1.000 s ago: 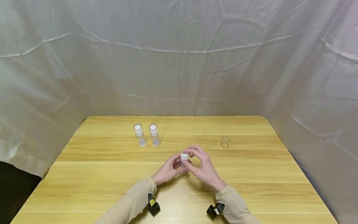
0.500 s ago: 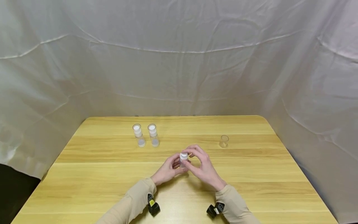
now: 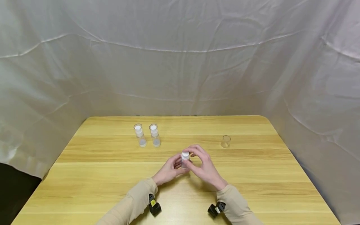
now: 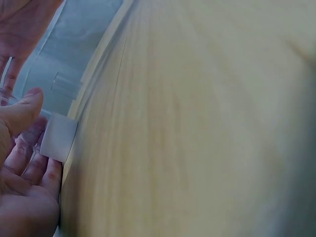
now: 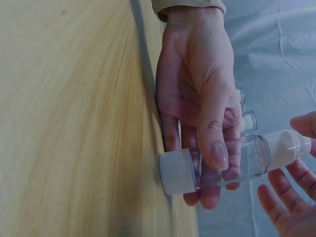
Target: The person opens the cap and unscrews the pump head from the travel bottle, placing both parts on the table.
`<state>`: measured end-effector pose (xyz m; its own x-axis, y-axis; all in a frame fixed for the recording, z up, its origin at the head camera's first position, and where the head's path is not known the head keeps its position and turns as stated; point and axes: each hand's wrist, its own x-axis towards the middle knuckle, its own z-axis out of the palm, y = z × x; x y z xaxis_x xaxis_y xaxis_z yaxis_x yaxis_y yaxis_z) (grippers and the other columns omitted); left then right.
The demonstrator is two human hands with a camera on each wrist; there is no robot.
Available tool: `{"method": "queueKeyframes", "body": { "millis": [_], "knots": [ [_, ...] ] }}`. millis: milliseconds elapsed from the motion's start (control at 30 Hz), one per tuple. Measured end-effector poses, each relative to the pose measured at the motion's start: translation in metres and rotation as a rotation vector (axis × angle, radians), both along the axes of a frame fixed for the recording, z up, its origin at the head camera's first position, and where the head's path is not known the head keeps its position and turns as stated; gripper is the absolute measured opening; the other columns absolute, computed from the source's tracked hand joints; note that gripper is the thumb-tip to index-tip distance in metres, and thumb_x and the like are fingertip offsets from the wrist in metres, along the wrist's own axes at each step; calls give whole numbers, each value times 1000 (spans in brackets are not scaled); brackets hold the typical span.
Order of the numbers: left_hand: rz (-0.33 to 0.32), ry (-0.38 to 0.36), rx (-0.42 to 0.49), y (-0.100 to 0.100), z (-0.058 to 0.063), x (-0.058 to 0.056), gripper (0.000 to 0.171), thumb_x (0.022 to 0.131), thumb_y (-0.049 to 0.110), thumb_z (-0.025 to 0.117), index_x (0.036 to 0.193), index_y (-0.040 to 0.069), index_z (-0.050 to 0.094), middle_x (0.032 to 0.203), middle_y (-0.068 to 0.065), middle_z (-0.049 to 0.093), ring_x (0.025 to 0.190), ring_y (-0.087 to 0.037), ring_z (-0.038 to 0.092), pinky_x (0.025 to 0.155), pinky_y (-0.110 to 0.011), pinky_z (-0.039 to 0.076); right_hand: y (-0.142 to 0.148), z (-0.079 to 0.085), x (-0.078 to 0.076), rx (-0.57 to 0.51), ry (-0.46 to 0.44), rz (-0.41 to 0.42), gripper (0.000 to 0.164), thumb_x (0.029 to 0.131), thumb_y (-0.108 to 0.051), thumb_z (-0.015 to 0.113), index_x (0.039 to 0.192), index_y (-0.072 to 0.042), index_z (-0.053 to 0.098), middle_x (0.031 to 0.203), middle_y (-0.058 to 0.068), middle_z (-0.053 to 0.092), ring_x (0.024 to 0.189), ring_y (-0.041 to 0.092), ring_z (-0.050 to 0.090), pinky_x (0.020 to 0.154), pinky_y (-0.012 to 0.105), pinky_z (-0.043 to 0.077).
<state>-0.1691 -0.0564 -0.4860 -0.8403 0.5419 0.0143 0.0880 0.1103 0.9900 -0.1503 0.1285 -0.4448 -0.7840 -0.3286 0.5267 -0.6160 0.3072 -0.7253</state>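
A clear pump bottle (image 3: 185, 157) with a white top and white base stands upright between both hands, near the table's middle. My left hand (image 3: 168, 171) grips its clear body, thumb on one side and fingers on the other, as the right wrist view shows. The white base (image 5: 177, 173) rests at the tabletop below those fingers. Around the white pump top (image 5: 286, 148), the fingertips and thumb of my right hand (image 3: 204, 167) pinch from above and from the side. In the left wrist view the bottle's upper part is mostly hidden by the hands.
Two similar bottles with clear caps, a left one (image 3: 140, 136) and a right one (image 3: 155, 135), stand upright at the back left. A loose clear cap (image 3: 226, 142) sits to the right. Grey cloth (image 3: 180, 78) hangs behind the wooden table (image 3: 281, 193).
The white pump top shows slightly higher and more fully under the right fingers. Both hands stay in nearly the same place, and the bottles and loose cap stay where they were.
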Motion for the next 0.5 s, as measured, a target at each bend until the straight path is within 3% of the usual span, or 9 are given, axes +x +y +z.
{"method": "queueKeyframes", "body": {
  "millis": [267, 500],
  "knots": [
    [-20, 4, 10, 0, -2, -2, 57, 95, 7, 67, 145, -2, 43, 145, -23, 56, 138, -38, 52, 123, -49, 37, 0, 1, -1, 6, 0, 4, 32, 89, -8, 75, 120, -5, 67, 115, 8, 66, 103, 20, 62, 90, 39, 58],
    [-47, 55, 30, -2, -2, -2, 49, 96, -1, 62, 142, -6, 44, 137, -28, 60, 135, -42, 53, 122, -51, 39, 2, 3, 1, 61, -13, 28, 51, 80, -12, 84, 127, -9, 64, 123, 8, 63, 113, 23, 60, 97, 45, 56]
  ]
}}
